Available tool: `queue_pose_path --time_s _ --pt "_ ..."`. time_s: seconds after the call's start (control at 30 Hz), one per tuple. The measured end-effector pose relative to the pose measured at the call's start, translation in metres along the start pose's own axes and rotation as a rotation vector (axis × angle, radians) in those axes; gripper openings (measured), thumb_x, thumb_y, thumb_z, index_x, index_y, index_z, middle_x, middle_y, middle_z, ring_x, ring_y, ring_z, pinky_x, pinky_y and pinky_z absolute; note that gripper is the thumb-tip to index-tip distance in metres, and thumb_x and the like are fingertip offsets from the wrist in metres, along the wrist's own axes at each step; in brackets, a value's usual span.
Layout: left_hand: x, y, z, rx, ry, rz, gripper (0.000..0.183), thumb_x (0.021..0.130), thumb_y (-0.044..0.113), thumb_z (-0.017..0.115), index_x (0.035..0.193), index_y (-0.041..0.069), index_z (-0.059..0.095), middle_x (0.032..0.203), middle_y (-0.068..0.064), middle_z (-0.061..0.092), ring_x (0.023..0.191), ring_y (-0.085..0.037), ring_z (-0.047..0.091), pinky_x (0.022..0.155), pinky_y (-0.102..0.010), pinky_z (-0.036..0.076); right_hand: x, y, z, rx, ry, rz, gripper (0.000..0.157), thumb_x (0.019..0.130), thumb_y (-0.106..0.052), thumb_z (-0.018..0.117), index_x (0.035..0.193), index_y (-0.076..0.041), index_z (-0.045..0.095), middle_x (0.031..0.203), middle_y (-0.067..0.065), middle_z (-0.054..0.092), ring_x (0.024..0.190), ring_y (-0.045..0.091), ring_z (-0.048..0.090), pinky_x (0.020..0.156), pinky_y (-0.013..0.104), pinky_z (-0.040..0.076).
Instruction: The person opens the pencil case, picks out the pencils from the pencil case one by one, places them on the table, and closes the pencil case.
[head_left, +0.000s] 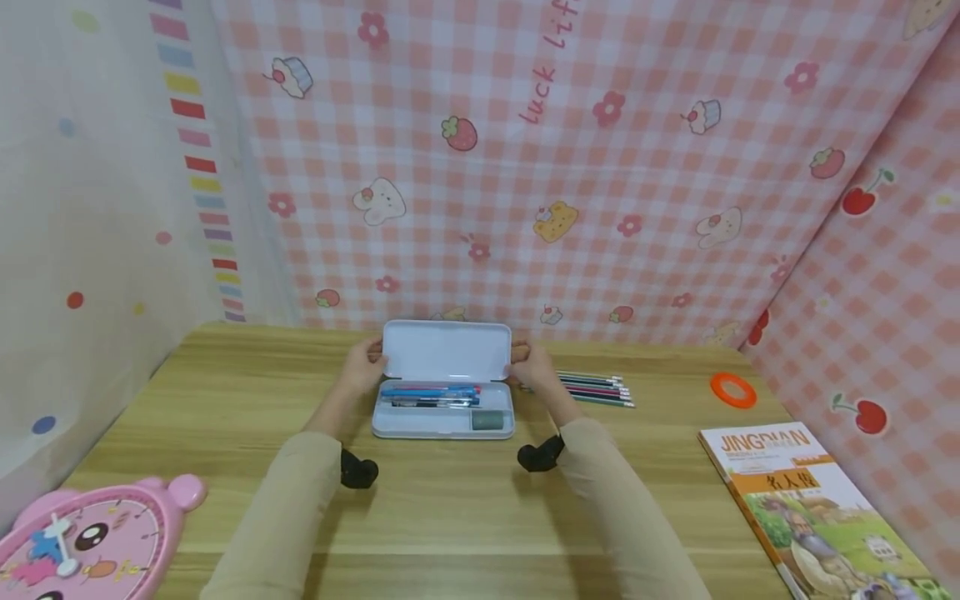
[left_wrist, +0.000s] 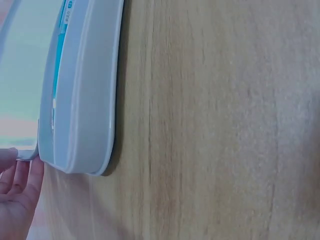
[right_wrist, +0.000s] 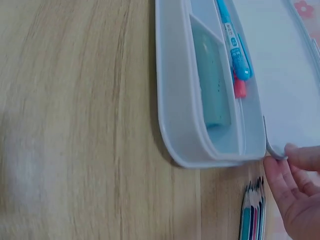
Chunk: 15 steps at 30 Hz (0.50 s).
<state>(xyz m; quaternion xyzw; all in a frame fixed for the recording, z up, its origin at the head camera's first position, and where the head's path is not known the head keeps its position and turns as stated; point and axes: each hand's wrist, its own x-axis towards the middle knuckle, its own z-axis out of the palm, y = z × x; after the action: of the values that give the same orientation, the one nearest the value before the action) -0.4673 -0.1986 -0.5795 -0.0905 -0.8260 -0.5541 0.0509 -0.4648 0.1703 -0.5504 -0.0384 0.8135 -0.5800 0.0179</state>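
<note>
A white pencil case (head_left: 444, 432) lies on the table with its lid (head_left: 447, 350) raised at the back. Its long compartment holds several pens (head_left: 427, 393), blue ones and a dark one among them, and a green eraser-like block (head_left: 487, 420) sits in the small front-right compartment. My left hand (head_left: 365, 367) pinches the lid's left edge between thumb and fingers, near the hinge corner in the left wrist view. On the opposite side my right hand (head_left: 534, 369) grips the lid's right edge, thumb on the inner face and fingers behind.
Several pencils (head_left: 596, 389) lie to the right of the case, partly behind the right forearm. Farther right are an orange ring (head_left: 733, 390) and a book (head_left: 817, 508). A pink clock (head_left: 97, 542) stands at the front left. A checked cloth (head_left: 480, 167) hangs behind the table.
</note>
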Motion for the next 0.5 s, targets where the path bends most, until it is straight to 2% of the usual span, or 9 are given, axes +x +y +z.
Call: queue_pose_path --time_s 0.1,0.13,0.23,0.3,0.33,0.4,0.47,0.5 --pt "-0.005 0.007 -0.001 -0.002 0.047 0.004 0.044 0.087 0.008 0.058 0.128 -0.004 0.048 0.112 -0.023 0.06 0.098 -0.029 0.061 0.081 -0.033 0.053 -0.02 -0.025 0.001 0.003 0.019 -0.044 0.051 0.074 0.01 0.064 0.118 -0.012 0.052 0.089 0.018 0.066 0.072 0.024 0.066 0.052 0.037 0.055" --pt "-0.009 0.014 -0.002 -0.001 0.053 -0.004 0.043 0.087 0.007 0.058 0.127 -0.004 0.049 0.111 -0.023 0.06 0.097 -0.029 0.061 0.081 -0.033 0.053 -0.023 -0.029 -0.001 0.03 0.009 -0.095 0.049 0.076 0.007 0.065 0.119 -0.012 0.053 0.089 0.018 0.067 0.071 0.023 0.066 0.05 0.035 0.054" --pt "-0.018 0.03 -0.003 -0.022 0.049 -0.002 0.042 0.085 0.005 0.06 0.124 -0.005 0.05 0.109 -0.023 0.061 0.097 -0.028 0.062 0.081 -0.031 0.053 -0.033 -0.043 -0.005 0.041 0.015 -0.141 0.042 0.081 -0.006 0.067 0.12 -0.013 0.056 0.095 0.016 0.068 0.072 0.023 0.066 0.053 0.034 0.055" --pt "-0.02 0.033 -0.004 -0.037 0.055 0.013 0.04 0.084 0.002 0.061 0.121 -0.006 0.051 0.107 -0.021 0.062 0.095 -0.027 0.063 0.078 -0.029 0.054 -0.033 -0.044 -0.008 0.07 0.019 -0.203 0.039 0.081 -0.016 0.07 0.118 -0.013 0.059 0.092 0.013 0.069 0.068 0.021 0.065 0.051 0.032 0.054" --pt "-0.019 0.034 -0.004 -0.043 0.057 0.013 0.039 0.083 0.001 0.061 0.12 -0.006 0.052 0.106 -0.022 0.062 0.094 -0.027 0.063 0.078 -0.029 0.054 -0.039 -0.052 -0.009 0.068 0.029 -0.211 0.037 0.081 -0.017 0.069 0.117 -0.012 0.06 0.092 0.013 0.069 0.068 0.021 0.065 0.051 0.031 0.054" --pt "-0.017 0.033 -0.004 -0.039 0.063 -0.003 0.038 0.082 -0.002 0.061 0.119 -0.004 0.053 0.105 -0.021 0.062 0.094 -0.027 0.063 0.078 -0.03 0.054 -0.059 -0.081 -0.008 0.017 0.068 -0.162 0.034 0.084 -0.016 0.066 0.116 -0.008 0.06 0.096 0.016 0.067 0.076 0.025 0.065 0.058 0.035 0.056" --pt "-0.016 0.031 -0.003 -0.03 0.103 0.014 0.035 0.079 -0.004 0.062 0.114 -0.002 0.055 0.1 -0.017 0.063 0.088 -0.022 0.064 0.072 -0.027 0.055 -0.081 -0.111 -0.008 -0.012 0.099 -0.131 0.03 0.085 -0.01 0.063 0.115 -0.003 0.06 0.101 0.021 0.065 0.085 0.029 0.064 0.065 0.037 0.057" --pt "-0.016 0.031 -0.004 -0.059 0.103 0.043 0.034 0.079 -0.003 0.063 0.112 0.0 0.057 0.097 -0.015 0.064 0.085 -0.019 0.065 0.069 -0.024 0.055 -0.091 -0.125 -0.007 -0.025 0.105 -0.117 0.03 0.086 -0.007 0.061 0.115 0.0 0.059 0.103 0.023 0.063 0.088 0.03 0.063 0.067 0.037 0.057"
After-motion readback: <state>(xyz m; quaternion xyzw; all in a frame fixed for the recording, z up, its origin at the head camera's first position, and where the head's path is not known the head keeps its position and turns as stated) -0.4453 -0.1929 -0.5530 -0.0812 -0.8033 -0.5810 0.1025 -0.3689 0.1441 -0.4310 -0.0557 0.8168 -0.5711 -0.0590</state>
